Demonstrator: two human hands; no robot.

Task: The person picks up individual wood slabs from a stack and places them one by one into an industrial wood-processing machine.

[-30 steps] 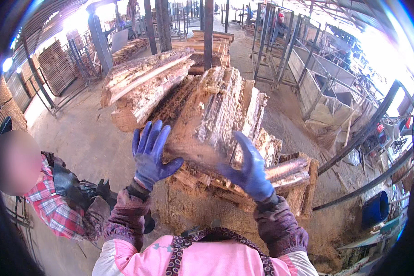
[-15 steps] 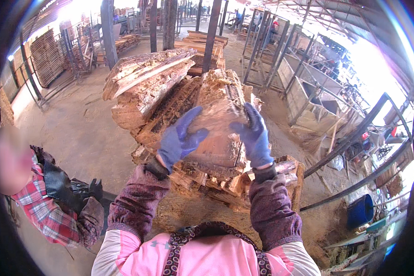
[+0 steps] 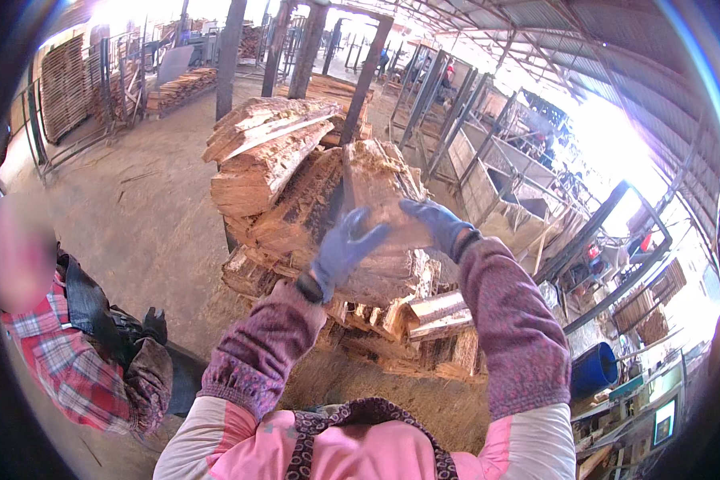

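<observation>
We have both hands over the front of a pile of rough timber, in blue work gloves with patterned purple oversleeves [image 3: 514,324] behind them. Our left hand [image 3: 346,250] is released, its thumb and fingers spread apart, at the near left end of a bark-edged wood slab [image 3: 378,190]; whether the palm touches the wood we cannot tell. Our right hand [image 3: 440,224] reaches in from the right with its fingers stretched over the slab's right edge, and we cannot tell whether it grips. The slab lies on top of the pile, in front of us, its long side running away from us. To its left lie two thick timber pieces [image 3: 268,156], one on the other, and short split offcuts [image 3: 442,314] stick out below our right hand.

On our left stands a co-worker in a red plaid shirt [image 3: 76,364], with a black glove [image 3: 155,324] near the waist. Beyond the pile rises a dark post [image 3: 366,80]. Grey bins [image 3: 488,178] stand farther right, and a blue barrel [image 3: 594,370] sits nearer, at lower right.
</observation>
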